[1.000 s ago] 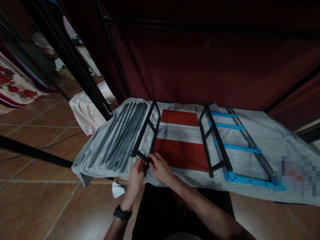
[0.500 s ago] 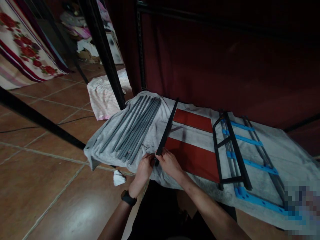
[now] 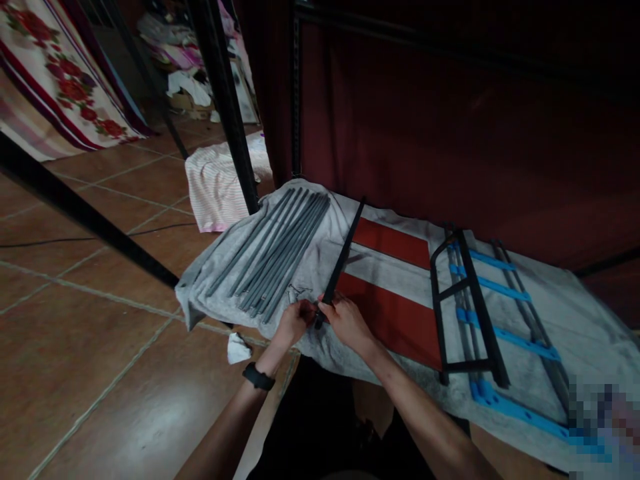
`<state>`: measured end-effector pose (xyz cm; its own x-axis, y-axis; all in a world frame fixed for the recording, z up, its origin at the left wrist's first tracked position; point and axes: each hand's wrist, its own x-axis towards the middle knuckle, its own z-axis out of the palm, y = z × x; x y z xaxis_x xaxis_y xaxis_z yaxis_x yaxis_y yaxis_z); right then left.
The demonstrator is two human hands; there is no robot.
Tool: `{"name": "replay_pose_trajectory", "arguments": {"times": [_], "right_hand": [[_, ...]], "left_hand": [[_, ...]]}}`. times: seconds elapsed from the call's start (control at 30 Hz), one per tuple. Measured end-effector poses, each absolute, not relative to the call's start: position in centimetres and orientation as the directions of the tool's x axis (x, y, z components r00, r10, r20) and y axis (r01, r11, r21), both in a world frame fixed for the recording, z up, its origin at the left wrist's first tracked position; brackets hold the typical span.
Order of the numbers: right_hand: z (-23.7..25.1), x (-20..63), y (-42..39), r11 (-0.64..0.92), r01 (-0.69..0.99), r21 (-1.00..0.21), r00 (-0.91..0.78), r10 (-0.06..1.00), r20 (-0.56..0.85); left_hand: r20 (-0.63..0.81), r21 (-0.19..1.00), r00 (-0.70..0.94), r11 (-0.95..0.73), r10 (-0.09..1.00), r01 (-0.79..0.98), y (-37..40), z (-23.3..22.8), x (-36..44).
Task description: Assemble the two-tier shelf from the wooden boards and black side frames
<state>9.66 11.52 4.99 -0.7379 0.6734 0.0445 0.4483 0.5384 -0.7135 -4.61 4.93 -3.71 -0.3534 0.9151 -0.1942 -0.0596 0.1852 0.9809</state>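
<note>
Cloth (image 3: pixel 575 310) lies under the held frame (image 3: pixel 343 252), before a maroon curtain (image 3: pixel 425 133).

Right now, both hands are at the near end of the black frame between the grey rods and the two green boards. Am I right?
Not quite: the two boards are red, not green, as the head view shows. The left hand and right hand are at the near end of the black frame between the grey rods and those boards.
</note>
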Motion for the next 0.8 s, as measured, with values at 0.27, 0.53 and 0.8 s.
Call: {"name": "replay_pose_trajectory", "arguments": {"times": [0.27, 0.53, 0.8], "right_hand": [[5.1, 9.9, 11.7, 0.513, 0.418, -0.750, -0.722, 0.688, 0.068], [4.7, 9.8, 11.6, 0.521, 0.424, -0.741, -0.734, 0.676, 0.055], [4.9, 9.9, 11.6, 0.516, 0.445, -0.733, -0.731, 0.682, 0.036]], "left_hand": [[-0.195, 0.975, -0.350, 0.218, 0.916, 0.030, 4.5, -2.9, -4.8], [-0.109, 0.970, -0.396, 0.185, 0.912, 0.157, 4.7, -2.7, -4.4], [-0.175, 0.902, -0.421, 0.316, 0.890, 0.293, 4.2, -1.7, -4.7]]}}
